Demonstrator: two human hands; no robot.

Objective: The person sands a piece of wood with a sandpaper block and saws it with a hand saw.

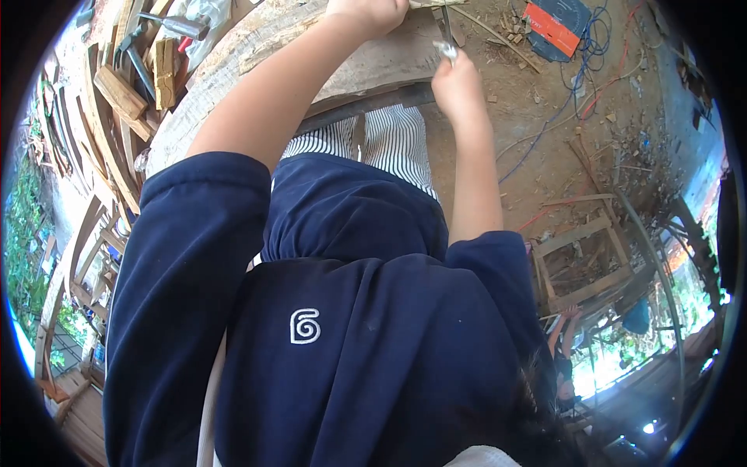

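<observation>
My left hand [367, 14] is at the top edge of the view, closed over a pale strip of wood [424, 4] above the workbench slab [381, 66]; its fingertips are partly cut off. Just beyond the right end of the slab, my right hand [457, 84] wraps round a whitish handle [446, 51]. From that handle a thin dark blade [447, 25] points up and crosses the wood strip at the top of the frame.
On the slab's left lie a hammer [137, 66], a chisel-like tool [173, 25] and wood blocks [120, 93]. To the right, the ground holds an orange and black box [554, 27], blue cables [595, 35] and a wooden frame [583, 296]. Another person's arm [568, 323] shows at lower right.
</observation>
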